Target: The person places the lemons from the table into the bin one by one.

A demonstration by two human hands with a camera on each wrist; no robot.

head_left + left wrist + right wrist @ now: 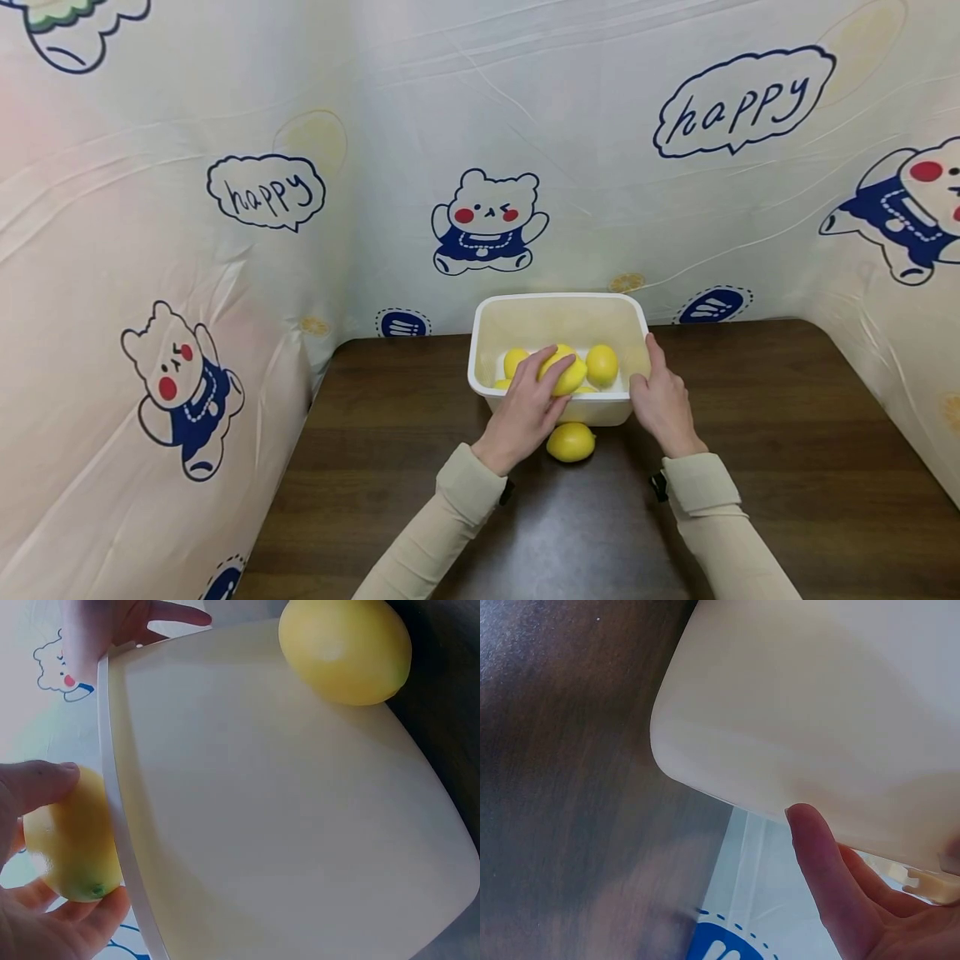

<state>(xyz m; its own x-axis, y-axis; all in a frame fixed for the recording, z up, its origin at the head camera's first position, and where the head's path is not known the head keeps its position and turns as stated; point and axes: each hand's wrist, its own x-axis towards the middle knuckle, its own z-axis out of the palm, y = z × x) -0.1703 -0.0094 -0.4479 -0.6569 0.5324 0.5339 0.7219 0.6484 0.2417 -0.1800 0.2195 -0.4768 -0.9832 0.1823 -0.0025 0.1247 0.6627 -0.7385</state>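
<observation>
A white plastic bin (558, 306) stands on the table with several yellow lemons inside, one of them a lemon (602, 365) at its right. My left hand (525, 411) reaches over the near rim and grips a lemon (564, 372); in the left wrist view thumb and fingers curl round this lemon (75, 840) beside the rim. With my right hand (666, 406) I hold the bin's right side, thumb on the front corner. Another lemon (571, 442) lies on the table just before the bin's front wall. The hand and rim partly hide the lemons inside.
The dark wooden table (405, 442) spreads on both sides of the bin. Behind and beside it hangs a pale printed cloth (390, 125) with bears and lettering, close to the table's far edge.
</observation>
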